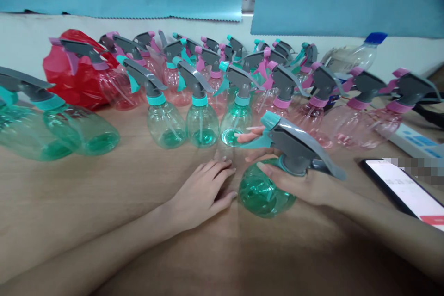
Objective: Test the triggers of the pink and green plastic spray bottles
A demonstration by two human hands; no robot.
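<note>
One green bottle [265, 196] is gripped near its neck by the right hand [308, 188], presumably for control, the left hand [205, 187] being left empty.

No text reads clearly; the phone [409, 194] screen shows only blurred digits [398, 182].

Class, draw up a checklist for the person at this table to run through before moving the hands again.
1. Right hand around the green spray bottle: ok, gripping near its neck.
2. Bottle upright: not ok, it is tilted.
3. Bottle's base touching the table: cannot tell.
4. Left hand free: ok, holding nothing.
5. Trigger pressed: cannot tell.
6. Phone digits readable: not ok, blurred.
</note>
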